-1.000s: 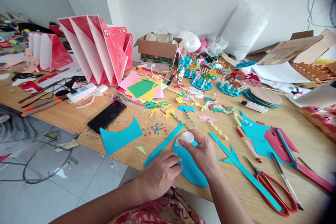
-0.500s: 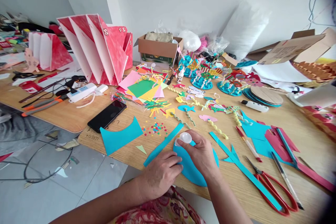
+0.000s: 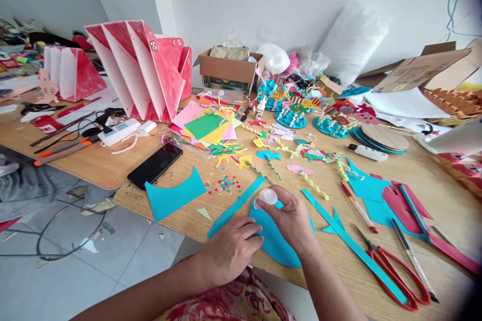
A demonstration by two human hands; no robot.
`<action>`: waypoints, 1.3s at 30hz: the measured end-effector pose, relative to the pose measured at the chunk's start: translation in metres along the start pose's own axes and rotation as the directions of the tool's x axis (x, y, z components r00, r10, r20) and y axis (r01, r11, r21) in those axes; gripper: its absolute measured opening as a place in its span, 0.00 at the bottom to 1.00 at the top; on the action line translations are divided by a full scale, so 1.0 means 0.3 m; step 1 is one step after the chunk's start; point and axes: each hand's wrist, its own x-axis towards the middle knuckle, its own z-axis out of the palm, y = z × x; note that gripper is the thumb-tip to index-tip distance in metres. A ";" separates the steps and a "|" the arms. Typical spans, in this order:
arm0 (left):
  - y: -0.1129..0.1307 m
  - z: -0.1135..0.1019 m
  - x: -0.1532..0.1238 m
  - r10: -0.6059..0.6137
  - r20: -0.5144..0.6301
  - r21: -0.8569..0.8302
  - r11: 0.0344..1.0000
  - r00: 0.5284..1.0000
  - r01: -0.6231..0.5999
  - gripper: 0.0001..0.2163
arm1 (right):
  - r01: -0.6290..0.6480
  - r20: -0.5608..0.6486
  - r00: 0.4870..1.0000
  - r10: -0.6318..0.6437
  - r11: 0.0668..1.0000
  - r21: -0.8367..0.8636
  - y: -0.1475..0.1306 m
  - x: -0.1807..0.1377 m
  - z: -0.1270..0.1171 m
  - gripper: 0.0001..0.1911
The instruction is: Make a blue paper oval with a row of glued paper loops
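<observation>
My right hand [image 3: 288,215] is closed round a small white bottle [image 3: 267,196], whose round end faces up. The bottle stands over the far edge of a blue paper disc [image 3: 278,241]; its lower end is hidden by my fingers and thumb. With fingers curled, my left hand [image 3: 235,246] grips the left edge of this disc, which lies at the front of the table. A blue paper strip [image 3: 237,205] is just beyond my left hand. Right of the disc lie another long blue strip [image 3: 354,246] and red-handled scissors [image 3: 391,271].
A black phone [image 3: 155,165], a blue paper offcut [image 3: 175,195] and punched dots [image 3: 225,183] lie to the left. Paper fish with twisted yellow stems [image 3: 314,184] spread across the middle. Brushes [image 3: 412,256] lie right. Behind stand red-and-white fan-shaped boxes [image 3: 139,70] and a cardboard box [image 3: 226,67].
The whole view has shifted slightly. Both hands keep their hold, and the white bottle stays at practically the same spot over the disc's far edge.
</observation>
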 end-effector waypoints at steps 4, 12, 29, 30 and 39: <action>0.000 0.002 -0.001 -0.004 -0.016 -0.016 1.000 1.000 0.004 0.05 | 0.005 0.001 1.000 -0.005 1.000 -0.004 0.004 0.002 0.004 0.09; 0.000 0.001 -0.001 -0.005 -0.009 -0.020 1.000 1.000 0.005 0.05 | -0.013 -0.034 0.999 0.012 1.000 -0.017 0.007 -0.004 0.001 0.11; 0.001 -0.004 -0.001 0.000 -0.014 -0.012 1.000 1.000 0.000 0.07 | -0.035 -0.121 0.992 0.034 0.999 -0.008 0.013 -0.008 0.010 0.11; 0.001 -0.004 -0.001 0.001 -0.011 -0.008 1.000 1.000 -0.001 0.07 | -0.031 -0.121 0.992 0.030 1.000 -0.003 0.013 -0.007 0.011 0.11; -0.005 -0.001 -0.003 0.016 0.048 0.013 1.000 0.999 -0.017 0.06 | -0.001 -0.103 0.995 0.003 1.000 0.014 0.025 -0.002 0.020 0.12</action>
